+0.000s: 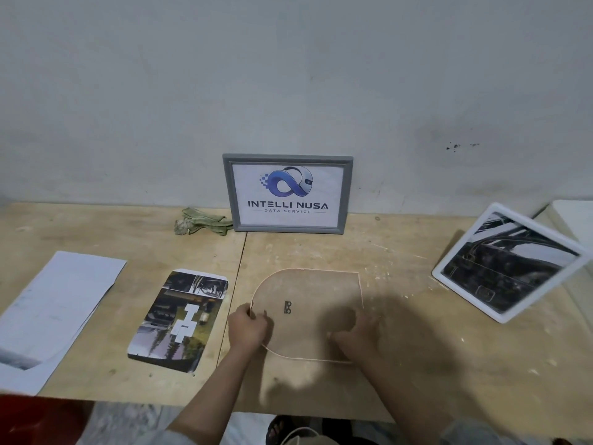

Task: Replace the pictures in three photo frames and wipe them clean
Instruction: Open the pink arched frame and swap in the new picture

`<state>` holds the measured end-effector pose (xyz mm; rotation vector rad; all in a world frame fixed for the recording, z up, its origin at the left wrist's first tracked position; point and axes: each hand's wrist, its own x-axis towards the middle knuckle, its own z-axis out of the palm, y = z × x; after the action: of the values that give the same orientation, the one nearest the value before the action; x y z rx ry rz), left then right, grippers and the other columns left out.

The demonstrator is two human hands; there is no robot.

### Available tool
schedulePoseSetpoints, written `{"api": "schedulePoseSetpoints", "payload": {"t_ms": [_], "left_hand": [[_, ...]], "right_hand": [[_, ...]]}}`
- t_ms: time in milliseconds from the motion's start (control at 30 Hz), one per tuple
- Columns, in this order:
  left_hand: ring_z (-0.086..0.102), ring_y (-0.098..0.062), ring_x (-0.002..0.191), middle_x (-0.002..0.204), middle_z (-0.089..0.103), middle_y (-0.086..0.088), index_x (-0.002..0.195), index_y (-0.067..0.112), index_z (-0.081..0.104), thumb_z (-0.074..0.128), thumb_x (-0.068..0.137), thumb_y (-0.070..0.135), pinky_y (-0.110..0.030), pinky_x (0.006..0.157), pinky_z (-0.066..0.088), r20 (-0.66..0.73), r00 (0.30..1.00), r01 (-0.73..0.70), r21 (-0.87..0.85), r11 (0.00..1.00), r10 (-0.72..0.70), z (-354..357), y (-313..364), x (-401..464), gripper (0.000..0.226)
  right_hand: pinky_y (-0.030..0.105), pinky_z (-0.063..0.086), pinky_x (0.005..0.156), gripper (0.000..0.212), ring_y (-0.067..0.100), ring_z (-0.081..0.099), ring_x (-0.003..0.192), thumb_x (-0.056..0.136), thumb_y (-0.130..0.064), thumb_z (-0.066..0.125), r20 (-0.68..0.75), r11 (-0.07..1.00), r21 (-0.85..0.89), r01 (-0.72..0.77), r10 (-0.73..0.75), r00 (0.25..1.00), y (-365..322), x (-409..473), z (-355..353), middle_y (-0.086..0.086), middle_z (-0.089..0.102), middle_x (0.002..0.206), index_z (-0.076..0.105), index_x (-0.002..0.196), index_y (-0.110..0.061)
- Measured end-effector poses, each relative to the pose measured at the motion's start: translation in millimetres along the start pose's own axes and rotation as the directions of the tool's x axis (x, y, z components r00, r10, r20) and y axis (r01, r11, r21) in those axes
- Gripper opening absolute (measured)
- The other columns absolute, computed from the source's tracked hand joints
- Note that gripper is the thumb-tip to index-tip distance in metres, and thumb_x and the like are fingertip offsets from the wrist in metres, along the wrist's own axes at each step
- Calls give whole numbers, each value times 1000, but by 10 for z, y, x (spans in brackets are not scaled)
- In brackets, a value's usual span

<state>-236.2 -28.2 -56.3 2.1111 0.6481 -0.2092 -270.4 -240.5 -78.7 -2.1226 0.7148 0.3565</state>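
**Face-down arched frame under both hands**

Centrally, an arched frame point(306, 313) lies face-down on the wooden surface point(401, 252), its brown backing up, with a small metal hanger point(287, 307) at its middle. The left hand point(248, 329) grips its curved left edge, fingers curled over the rim. The right hand point(354, 334) rests on the backing; blur hides how its fingers lie.

A grey frame point(287, 193) leaning on the wall holds a print reading "INTELLI NUSA DATA SERVICE". A white frame point(507, 263), tilted at right, holds a dark black-and-white picture. Left of the arched frame lie a loose photo print point(181, 319) and white paper sheets point(61, 303); a green cloth point(200, 221) sits beside the grey frame.
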Motion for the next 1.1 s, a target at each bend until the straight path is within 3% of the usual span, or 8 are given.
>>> {"api": "schedulePoseSetpoints", "payload": {"t_ms": [200,333,500,667,767,900,1000,1100], "left_hand": [[61,-31,75,76,65,-18,64,15,59,57,91,16,-39,71,50,-70,997,10,-171,985,-22,-122,278,13,27],[55,-28,67,70,58,-16,57,15,55,58,89,16,-43,68,54,-118,991,34,-294,955,-71,-283,655,74,32],[41,-23,61,66,43,-13,64,5,52,56,80,1,-32,55,37,-111,985,77,-407,910,-133,-546,1108,88,17],[44,-23,56,67,49,-16,67,1,50,53,80,-8,-28,47,39,-91,978,109,-543,832,-188,-832,1346,61,16],[50,-25,57,68,53,-15,71,-3,54,49,81,-13,-31,48,50,-101,979,83,-589,803,-175,-968,1414,-9,15],[62,-28,63,71,59,-15,86,-5,59,60,89,7,-29,44,55,-109,982,40,-680,732,-155,-1104,1413,-174,12],[66,-26,70,78,64,-11,81,6,58,67,84,44,-31,57,56,-122,980,16,-734,679,-155,-1164,1245,-164,40],[46,-20,60,76,50,-6,72,15,46,64,81,55,-27,57,43,-156,972,31,-657,753,-176,-1165,928,-135,44]], "right_hand": [[33,48,79,80,26,54,95,53,-37,76,7,978,198,67,-69,998,-57,80,-144,16,56,115,54,127,-15],[36,27,112,61,22,34,134,76,-42,70,-4,923,48,381,-381,925,-281,-11,-275,9,36,144,53,131,-21],[39,29,112,79,18,33,135,83,-77,25,189,491,-262,831,-818,543,-601,-116,-518,1,39,147,49,135,-22],[31,53,85,53,23,63,102,98,-48,36,92,-60,-459,886,-996,-20,-861,-44,-609,11,67,112,64,113,-5],[35,57,76,43,27,68,92,101,-29,38,21,-114,-525,843,-992,-122,-960,61,-540,15,70,104,67,107,1],[28,52,57,36,24,66,70,100,-25,35,-112,14,-449,893,-993,-40,-1200,19,-524,7,70,84,66,99,-6],[21,31,44,20,19,56,54,92,-21,41,-163,287,-281,916,-955,249,-1385,-27,-551,-1,61,66,60,92,-14],[18,35,53,22,11,49,61,98,-18,43,-55,533,95,841,-841,539,-1510,-17,-482,-8,53,68,53,80,-26]]}}
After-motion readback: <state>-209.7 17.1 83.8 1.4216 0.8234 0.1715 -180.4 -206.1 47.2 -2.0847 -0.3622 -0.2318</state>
